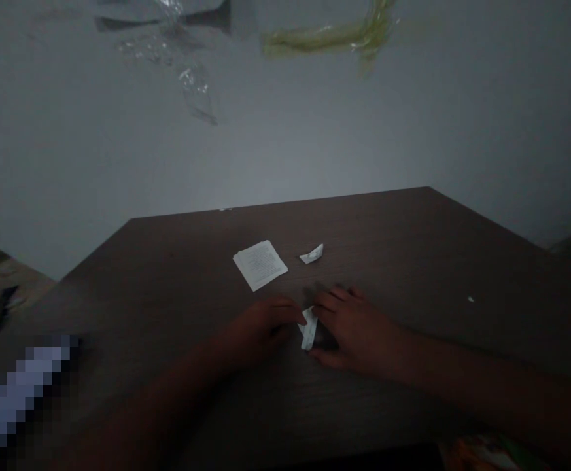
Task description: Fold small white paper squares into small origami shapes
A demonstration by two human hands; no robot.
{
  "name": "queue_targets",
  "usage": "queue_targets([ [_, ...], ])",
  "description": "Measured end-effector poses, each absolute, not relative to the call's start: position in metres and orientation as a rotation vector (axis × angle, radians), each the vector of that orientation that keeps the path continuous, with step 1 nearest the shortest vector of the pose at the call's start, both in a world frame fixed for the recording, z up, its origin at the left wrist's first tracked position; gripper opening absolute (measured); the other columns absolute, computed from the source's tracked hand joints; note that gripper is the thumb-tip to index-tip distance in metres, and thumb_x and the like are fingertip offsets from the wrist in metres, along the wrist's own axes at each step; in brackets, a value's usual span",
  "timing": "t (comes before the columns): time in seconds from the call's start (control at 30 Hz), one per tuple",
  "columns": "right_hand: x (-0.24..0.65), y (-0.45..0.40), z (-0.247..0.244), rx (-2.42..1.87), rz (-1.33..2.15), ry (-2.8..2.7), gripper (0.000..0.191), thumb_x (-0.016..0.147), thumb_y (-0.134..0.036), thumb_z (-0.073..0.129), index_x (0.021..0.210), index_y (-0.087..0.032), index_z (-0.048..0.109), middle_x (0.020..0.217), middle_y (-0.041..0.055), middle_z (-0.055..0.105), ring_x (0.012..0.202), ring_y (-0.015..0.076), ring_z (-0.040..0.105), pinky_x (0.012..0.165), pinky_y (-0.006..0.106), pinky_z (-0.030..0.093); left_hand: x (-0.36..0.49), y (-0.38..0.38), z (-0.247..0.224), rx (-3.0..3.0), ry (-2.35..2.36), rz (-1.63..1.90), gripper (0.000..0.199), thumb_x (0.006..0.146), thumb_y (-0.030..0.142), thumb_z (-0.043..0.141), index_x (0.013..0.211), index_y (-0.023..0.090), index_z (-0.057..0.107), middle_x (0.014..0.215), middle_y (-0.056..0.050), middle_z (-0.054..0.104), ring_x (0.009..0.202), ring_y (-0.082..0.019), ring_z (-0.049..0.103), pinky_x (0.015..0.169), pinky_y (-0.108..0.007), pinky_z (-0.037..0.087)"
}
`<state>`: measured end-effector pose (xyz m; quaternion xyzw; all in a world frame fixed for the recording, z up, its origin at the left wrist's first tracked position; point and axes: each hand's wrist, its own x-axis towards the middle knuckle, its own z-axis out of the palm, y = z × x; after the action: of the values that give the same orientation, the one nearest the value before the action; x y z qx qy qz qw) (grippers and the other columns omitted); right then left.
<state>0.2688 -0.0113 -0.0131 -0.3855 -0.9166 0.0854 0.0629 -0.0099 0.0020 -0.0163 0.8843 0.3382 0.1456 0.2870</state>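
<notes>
A small piece of folded printed paper [309, 330] lies on the table between my two hands. My left hand [265, 327] reaches in from the left, thumb and forefinger closed on its left edge. From the right, my right hand [356, 327] grips the same paper, fingertips at its upper end and thumb at its lower end. Beyond the hands sits a small folded paper boat [311, 254]. To its left is a stack of square printed sheets [260, 265], slightly fanned at one corner.
The dark wooden table [191, 255] meets a pale wall [285, 144] with strips of tape on it. A tiny white scrap [470, 299] lies at the right. A pixelated bright object [25, 386] is at lower left, and something colourful [486, 453] at the bottom right edge.
</notes>
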Motion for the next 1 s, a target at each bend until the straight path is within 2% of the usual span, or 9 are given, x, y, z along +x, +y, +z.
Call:
queue_targets([
  [0.13, 0.271, -0.011, -0.016, -1.118, 0.256, -2.727, 0.042, 0.109, -0.055, 0.092, 0.129, -0.018, 0.092, 0.131, 0.0208, 0.087, 0.127, 0.0458, 0.078, 0.114, 0.064, 0.062, -0.015, 0.003, -0.016, 2.381, 0.898, 0.412, 0.037, 0.108, 0.005, 0.062, 0.132, 0.022, 0.084, 0.142, -0.010, 0.087, 0.130, -0.028, 0.084, 0.123, -0.043, 0.065],
  [0.27, 0.274, -0.009, -0.016, -1.101, 0.277, -2.741, 0.042, 0.115, -0.056, 0.085, 0.132, -0.018, 0.091, 0.137, 0.0215, 0.086, 0.131, 0.0450, 0.077, 0.116, 0.066, 0.062, -0.016, 0.003, -0.009, 2.419, 0.757, 0.445, 0.025, 0.111, 0.014, 0.067, 0.128, 0.021, 0.084, 0.138, -0.011, 0.086, 0.131, -0.029, 0.081, 0.121, -0.044, 0.065],
  [0.4, 0.274, -0.009, -0.013, -1.109, 0.288, -2.761, 0.044, 0.117, -0.055, 0.084, 0.138, -0.017, 0.090, 0.138, 0.0217, 0.086, 0.132, 0.0451, 0.078, 0.117, 0.067, 0.063, -0.012, 0.001, -0.004, 2.439, 0.789, 0.349, 0.017, 0.111, 0.021, 0.077, 0.126, 0.024, 0.085, 0.144, -0.009, 0.087, 0.138, -0.031, 0.079, 0.129, -0.045, 0.060],
  [0.47, 0.273, -0.010, -0.012, -1.120, 0.290, -2.770, 0.045, 0.116, -0.056, 0.084, 0.137, -0.017, 0.090, 0.138, 0.0223, 0.086, 0.133, 0.0461, 0.078, 0.118, 0.069, 0.062, -0.010, 0.000, -0.005, 2.475, 0.776, 0.322, 0.013, 0.116, 0.021, 0.075, 0.123, 0.026, 0.085, 0.142, -0.008, 0.088, 0.137, -0.030, 0.080, 0.131, -0.045, 0.058],
  [0.57, 0.273, -0.010, -0.012, -1.124, 0.291, -2.776, 0.045, 0.115, -0.057, 0.085, 0.135, -0.016, 0.090, 0.139, 0.0230, 0.086, 0.133, 0.0467, 0.078, 0.118, 0.069, 0.063, -0.008, 0.001, -0.011, 2.528, 0.702, 0.366, 0.021, 0.123, 0.020, 0.066, 0.120, 0.025, 0.086, 0.137, -0.008, 0.089, 0.133, -0.029, 0.081, 0.130, -0.045, 0.058],
  [0.7, 0.275, -0.009, -0.014, -1.108, 0.310, -2.760, 0.041, 0.116, -0.055, 0.085, 0.133, -0.019, 0.091, 0.139, 0.0208, 0.086, 0.133, 0.0452, 0.078, 0.117, 0.067, 0.064, -0.009, 0.003, -0.017, 2.548, 0.678, 0.373, 0.025, 0.125, 0.017, 0.063, 0.119, 0.022, 0.087, 0.133, -0.008, 0.088, 0.128, -0.028, 0.081, 0.127, -0.045, 0.058],
  [0.9, 0.274, -0.007, -0.021, -1.126, 0.268, -2.730, 0.033, 0.119, -0.050, 0.085, 0.129, -0.018, 0.089, 0.132, 0.0179, 0.085, 0.129, 0.0422, 0.079, 0.113, 0.063, 0.065, -0.007, 0.005, -0.020, 2.484, 0.718, 0.370, 0.016, 0.122, 0.021, 0.075, 0.122, 0.024, 0.090, 0.133, -0.007, 0.087, 0.132, -0.028, 0.078, 0.130, -0.046, 0.053],
  [1.0, 0.274, -0.006, -0.023, -1.111, 0.238, -2.716, 0.031, 0.118, -0.050, 0.087, 0.125, -0.020, 0.089, 0.129, 0.0160, 0.086, 0.125, 0.0399, 0.079, 0.110, 0.060, 0.065, -0.006, 0.005, -0.020, 2.408, 0.788, 0.347, 0.009, 0.118, 0.022, 0.083, 0.117, 0.025, 0.091, 0.134, -0.005, 0.088, 0.133, -0.028, 0.078, 0.135, -0.049, 0.050],
])
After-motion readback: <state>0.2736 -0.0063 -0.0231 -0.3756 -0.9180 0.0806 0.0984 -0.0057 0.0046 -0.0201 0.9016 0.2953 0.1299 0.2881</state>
